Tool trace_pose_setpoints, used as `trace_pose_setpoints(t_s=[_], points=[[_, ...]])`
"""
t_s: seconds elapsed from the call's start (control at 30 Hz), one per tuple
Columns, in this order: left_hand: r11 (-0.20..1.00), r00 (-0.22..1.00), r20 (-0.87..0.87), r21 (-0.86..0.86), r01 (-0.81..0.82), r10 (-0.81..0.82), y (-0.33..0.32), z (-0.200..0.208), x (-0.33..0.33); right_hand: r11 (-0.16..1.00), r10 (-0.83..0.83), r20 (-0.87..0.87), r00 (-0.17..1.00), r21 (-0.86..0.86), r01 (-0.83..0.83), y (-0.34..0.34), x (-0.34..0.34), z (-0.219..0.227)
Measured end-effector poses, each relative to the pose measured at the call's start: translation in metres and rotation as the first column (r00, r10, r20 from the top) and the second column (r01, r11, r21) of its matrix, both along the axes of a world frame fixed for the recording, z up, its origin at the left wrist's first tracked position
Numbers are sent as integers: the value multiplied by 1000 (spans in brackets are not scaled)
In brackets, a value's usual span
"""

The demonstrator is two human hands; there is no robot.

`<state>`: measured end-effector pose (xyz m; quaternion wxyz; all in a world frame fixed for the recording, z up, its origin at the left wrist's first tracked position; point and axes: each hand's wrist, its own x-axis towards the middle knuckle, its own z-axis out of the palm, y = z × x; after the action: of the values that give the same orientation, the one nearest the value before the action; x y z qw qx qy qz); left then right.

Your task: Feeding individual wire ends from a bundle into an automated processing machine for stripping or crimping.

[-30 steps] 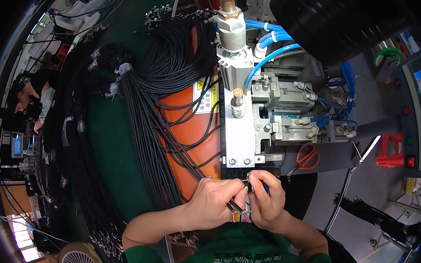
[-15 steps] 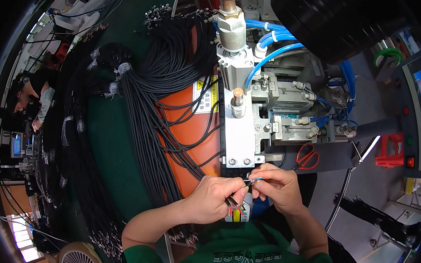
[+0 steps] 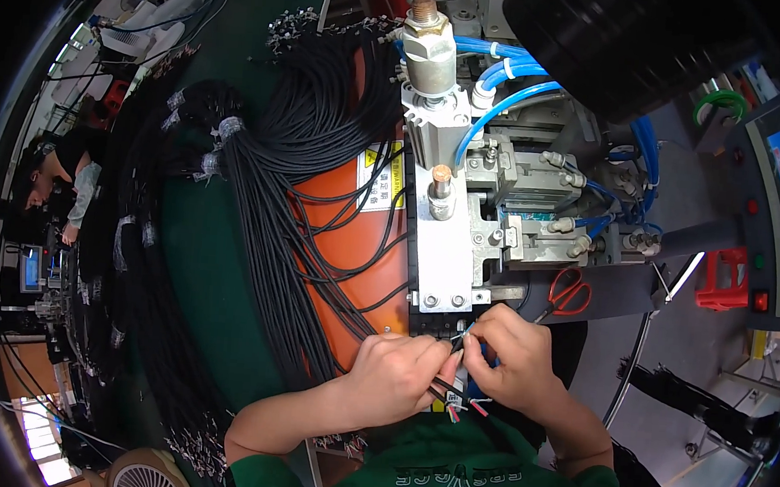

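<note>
My left hand (image 3: 394, 376) is closed round several black cables just in front of the machine. Below its fingers, the cable ends (image 3: 458, 400) stick out with thin red, white and other coloured wires bared. My right hand (image 3: 515, 359) pinches the thin wires (image 3: 466, 332) of one cable right beside the left fingertips; a bluish strand shows there. The two hands almost touch. Just beyond them stands the metal press machine (image 3: 443, 256), whose low front block (image 3: 439, 323) is partly hidden by the fingers.
A large bundle of black cables (image 3: 269, 226) lies across the green table (image 3: 199, 257) and orange machine base (image 3: 378, 283). Red-handled scissors (image 3: 569, 297) lie right of the press. Blue air hoses (image 3: 511, 71) run behind. A control panel (image 3: 777, 207) stands far right; another person (image 3: 77, 185) sits far left.
My right hand has turned, with its fingers curled in closer to the left fingertips. The left hand has tilted slightly, and the loose cable ends now point further right.
</note>
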<state>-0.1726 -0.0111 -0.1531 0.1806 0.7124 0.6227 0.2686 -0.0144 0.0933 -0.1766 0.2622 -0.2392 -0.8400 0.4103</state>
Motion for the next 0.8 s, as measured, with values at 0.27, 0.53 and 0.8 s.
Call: trace_pose_setpoints(t_s=[0.27,0.53,0.8], points=[[990,968,-239,95,107,-82,-1,-1,-5,985,-39,144,989,171,14,-1,-2,-2],[983,939,-310,56,173,-148,3,2,-7,989,-49,140,989,145,29,-3,-2,-1],[984,914,-378,31,173,-149,6,4,-4,972,-65,206,976,234,15,-5,-3,6]])
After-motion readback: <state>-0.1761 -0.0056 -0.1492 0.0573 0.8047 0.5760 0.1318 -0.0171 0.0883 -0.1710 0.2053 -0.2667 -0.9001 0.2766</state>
